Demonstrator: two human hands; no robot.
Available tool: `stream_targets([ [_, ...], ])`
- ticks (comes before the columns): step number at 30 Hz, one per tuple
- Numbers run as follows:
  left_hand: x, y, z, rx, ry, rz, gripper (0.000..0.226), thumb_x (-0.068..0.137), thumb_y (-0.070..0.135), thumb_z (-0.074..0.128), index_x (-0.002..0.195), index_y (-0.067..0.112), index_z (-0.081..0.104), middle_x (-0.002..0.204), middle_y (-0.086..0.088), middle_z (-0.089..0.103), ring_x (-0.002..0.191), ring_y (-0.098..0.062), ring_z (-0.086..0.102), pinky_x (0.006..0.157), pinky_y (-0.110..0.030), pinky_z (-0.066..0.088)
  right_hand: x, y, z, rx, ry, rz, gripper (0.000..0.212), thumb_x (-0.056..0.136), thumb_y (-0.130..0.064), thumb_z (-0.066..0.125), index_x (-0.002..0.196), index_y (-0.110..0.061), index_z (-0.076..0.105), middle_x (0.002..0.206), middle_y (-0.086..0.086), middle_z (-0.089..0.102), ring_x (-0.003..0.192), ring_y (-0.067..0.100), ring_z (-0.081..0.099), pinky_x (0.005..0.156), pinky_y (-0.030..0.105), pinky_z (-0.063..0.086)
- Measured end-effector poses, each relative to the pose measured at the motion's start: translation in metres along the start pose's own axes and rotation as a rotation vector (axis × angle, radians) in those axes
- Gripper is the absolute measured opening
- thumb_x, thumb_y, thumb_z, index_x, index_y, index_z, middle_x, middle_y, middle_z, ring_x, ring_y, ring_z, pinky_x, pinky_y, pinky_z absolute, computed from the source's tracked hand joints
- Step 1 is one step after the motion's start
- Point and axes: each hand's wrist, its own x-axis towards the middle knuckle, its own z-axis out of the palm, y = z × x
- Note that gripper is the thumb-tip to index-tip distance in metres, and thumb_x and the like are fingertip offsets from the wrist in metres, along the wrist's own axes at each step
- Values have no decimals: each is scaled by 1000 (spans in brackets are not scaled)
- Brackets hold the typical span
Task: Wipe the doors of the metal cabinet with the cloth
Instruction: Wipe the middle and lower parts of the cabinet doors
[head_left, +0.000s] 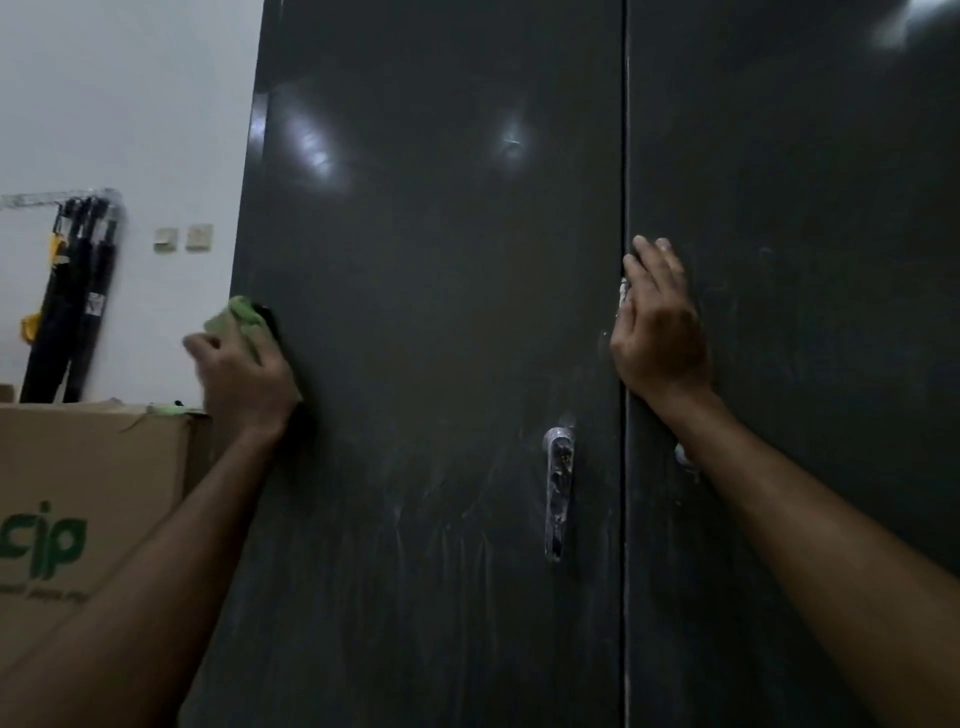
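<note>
A cardboard box (93, 499) stands left of the cabinet (441, 260).

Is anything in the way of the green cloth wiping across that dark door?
Mostly no. The left hand presses the green cloth at the left door edge. Only the metal handle sticks out lower right, and the right hand rests flat by the seam.

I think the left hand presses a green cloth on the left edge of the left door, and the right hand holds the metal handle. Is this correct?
Not quite. In the head view the right hand does not hold the metal handle; it rests with straight fingers higher up, on the seam between the doors. The rest is right: the left hand presses the green cloth on the left door.
</note>
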Motion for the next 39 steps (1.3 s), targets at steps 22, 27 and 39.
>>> stream_targets([
  [22, -47, 18, -1, 35, -112, 480, 39, 101, 26, 51, 138, 13, 58, 110, -21, 50, 91, -41, 56, 57, -42, 46, 0, 1, -2, 27, -6, 6, 39, 97, 0, 43, 134, 9, 53, 148, 22, 46, 143, 38, 36, 119, 48, 30],
  [27, -104, 89, 20, -55, -252, 806, 43, 99, 33, 53, 140, 19, 58, 113, -15, 53, 87, -33, 58, 57, -36, 49, 0, 2, -4, 37, -14, 6, 39, 98, -1, 43, 134, 9, 53, 148, 21, 46, 143, 37, 35, 120, 45, 28],
  [39, -82, 138, 33, -91, -215, 602, 40, 100, 33, 55, 140, 23, 57, 114, -12, 50, 94, -30, 56, 57, -38, 49, 1, 0, -6, 53, -19, 15, 38, 98, 1, 43, 134, 10, 53, 147, 22, 46, 143, 37, 35, 120, 45, 28],
])
